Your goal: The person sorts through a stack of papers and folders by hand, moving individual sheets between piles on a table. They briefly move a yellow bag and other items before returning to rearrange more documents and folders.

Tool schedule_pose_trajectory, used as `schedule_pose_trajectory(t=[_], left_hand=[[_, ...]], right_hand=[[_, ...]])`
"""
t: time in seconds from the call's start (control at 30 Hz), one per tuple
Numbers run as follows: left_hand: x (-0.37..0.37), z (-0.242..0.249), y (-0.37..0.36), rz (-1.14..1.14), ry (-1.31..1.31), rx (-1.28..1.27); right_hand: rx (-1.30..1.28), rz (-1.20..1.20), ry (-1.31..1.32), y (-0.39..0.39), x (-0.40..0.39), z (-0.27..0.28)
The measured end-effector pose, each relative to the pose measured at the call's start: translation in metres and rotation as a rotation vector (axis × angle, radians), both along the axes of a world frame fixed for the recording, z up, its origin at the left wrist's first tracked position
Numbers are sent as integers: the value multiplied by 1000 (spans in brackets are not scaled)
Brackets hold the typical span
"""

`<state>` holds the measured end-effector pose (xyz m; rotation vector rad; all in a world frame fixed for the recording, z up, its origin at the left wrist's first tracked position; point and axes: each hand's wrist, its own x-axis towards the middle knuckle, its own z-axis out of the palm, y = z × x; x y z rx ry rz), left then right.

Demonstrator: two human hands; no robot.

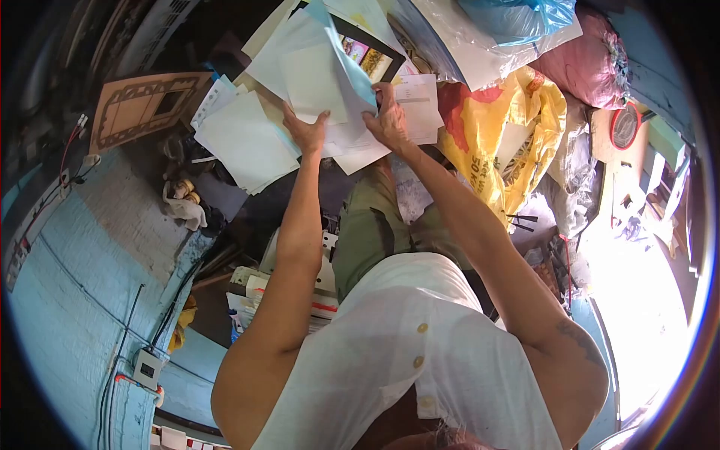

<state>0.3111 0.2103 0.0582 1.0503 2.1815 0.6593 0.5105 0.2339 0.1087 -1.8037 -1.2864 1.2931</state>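
Loose white sheets of paper (311, 79) lie in an overlapping pile in front of me. My left hand (306, 133) is at the near edge of the upper sheets, thumb on top, with some of its fingers hidden. My right hand (388, 124) grips the near end of a pale blue sheet (351, 66), which stands tilted up from the pile. Behind that sheet shows a dark-bordered page with coloured pictures (373, 63). More white paper (244, 139) fans out left of my left hand, and a printed sheet (420, 97) lies right of my right hand.
A yellow and red plastic bag (517, 142) sits to the right, below a clear bag (487, 37) and a pink sack (589, 60). A brown board (146, 109) leans at the left. Cables run down the blue wall (67, 277).
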Motion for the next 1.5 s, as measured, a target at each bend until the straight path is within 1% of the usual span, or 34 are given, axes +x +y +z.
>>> schedule_pose_trajectory(t=[0.03,0.1,0.17,0.23,0.27,0.3,0.37,0.4,0.43,0.47,0.5,0.53,0.57,0.63,0.7,0.73,0.77,0.8,0.83,0.87,0.9,0.93,1.0,1.1,1.13,1.17,1.2,1.23,1.27,1.3,1.37,1.4,1.43,1.5], left_hand=[[-2,-3,0,20,2,5],[-12,-20,-3,56,-49,40],[-22,-38,-5,85,-158,98],[-26,-22,3,43,-198,-28],[-27,-16,6,25,-215,-89],[-27,-16,6,74,-282,-68],[-31,-19,4,177,-411,-28],[-34,-19,6,169,-415,-54],[-37,-21,7,163,-418,-80],[-39,-22,5,161,-420,-109],[-39,-28,3,149,-428,-31],[-40,-36,2,136,-431,47],[-41,-41,-1,119,-429,123],[-37,-34,1,172,-397,61],[-29,-37,3,272,-350,47],[-27,-41,0,300,-307,79],[-22,-34,-8,298,-272,23],[-14,-21,-11,293,-234,-29],[-7,-12,-14,283,-196,-81],[-4,-27,-26,303,-328,57],[0,-30,-36,318,-334,65],[7,-30,-44,332,-345,73],[19,-22,-49,373,-353,93],[27,4,-39,390,-204,11],[29,14,-33,391,-86,-21],[25,11,-32,394,-54,-36],[16,0,-28,399,-21,-47],[6,-13,-25,406,11,-58],[-6,-28,-22,387,28,-71],[-13,-31,-12,346,54,-83],[-21,-32,2,261,108,-123],[-20,-38,9,309,117,-31],[-26,-46,15,307,69,-19],[-35,-63,30,302,-33,11]], right_hand=[[55,-28,78,-5,-1,10],[-70,-80,84,-22,4,3],[-258,-91,248,-37,29,-2],[-444,-134,120,-41,50,24],[-504,-201,159,-47,63,33],[-565,-266,201,-55,78,40],[-407,-338,114,-80,113,61],[-325,-372,70,-92,138,72],[-270,-331,-41,-106,173,81],[-276,-368,-292,-130,212,84],[-298,-403,-246,-138,243,107],[-209,-561,-253,-165,285,103],[-68,-619,-365,-162,291,137],[-195,-675,-675,-194,362,138],[-471,-665,-936,-203,400,126],[-371,-526,-965,-205,413,113],[-372,-398,-1148,-198,411,96],[-373,-249,-1225,-198,421,66],[-328,-114,-1166,-207,444,18],[-449,-107,-1015,-180,415,22],[-567,-102,-864,-145,376,36],[-586,-21,-920,-142,381,-1],[-517,-88,-767,-119,361,-5],[-299,-162,-787,-112,350,16],[-236,-244,-709,-113,350,34],[-302,-219,-910,-113,350,50],[-352,-170,-1043,-114,354,61],[-321,-209,-1268,-121,363,58],[-179,-247,-1353,-112,347,89],[97,-197,-1393,-96,323,131],[569,-28,-1190,-68,287,174],[642,58,-998,-54,263,180],[711,139,-806,-38,235,183],[620,356,-519,-3,163,187]])
